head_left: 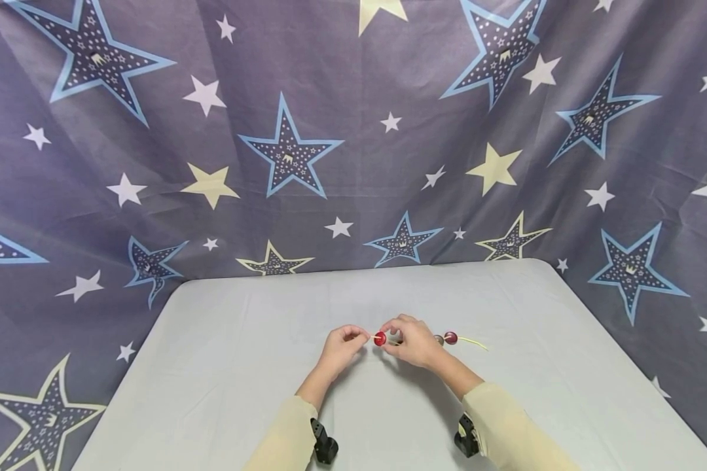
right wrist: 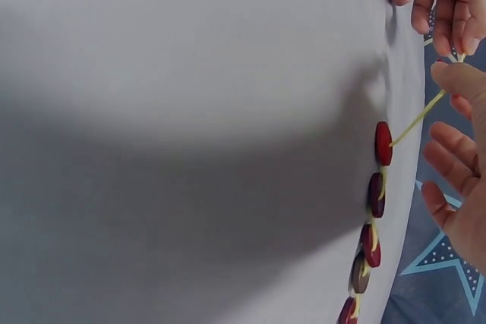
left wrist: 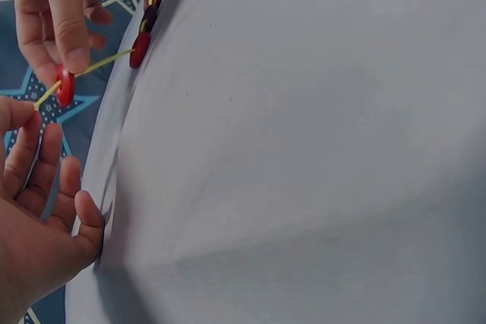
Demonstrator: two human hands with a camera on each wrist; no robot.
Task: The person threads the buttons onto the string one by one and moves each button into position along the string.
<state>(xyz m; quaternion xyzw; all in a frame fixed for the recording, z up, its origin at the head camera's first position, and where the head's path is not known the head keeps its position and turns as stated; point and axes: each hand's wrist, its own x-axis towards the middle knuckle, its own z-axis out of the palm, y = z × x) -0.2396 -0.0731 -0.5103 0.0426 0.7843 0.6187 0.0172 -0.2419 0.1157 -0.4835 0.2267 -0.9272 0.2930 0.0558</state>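
Between the two hands hangs a red button (head_left: 380,339), threaded on a yellow string (right wrist: 418,121). My left hand (head_left: 342,347) pinches the string just left of this button with thumb and forefinger, its other fingers spread in the left wrist view. From the other side, my right hand (head_left: 414,341) holds the red button's edge between thumb and fingertips. Past the right hand the string runs down to a row of strung buttons: a red button (right wrist: 383,143), a dark purple button (right wrist: 377,195), a crimson button (right wrist: 370,245), a grey-brown button (right wrist: 361,272) and another red one below.
A pale cloth covers the table (head_left: 241,379). The string's loose tail (head_left: 474,342) lies on it, right of a dark red button (head_left: 450,337). A purple-grey curtain (head_left: 342,170) with stars hangs behind and at both sides. Each wrist wears a black camera mount (head_left: 324,445).
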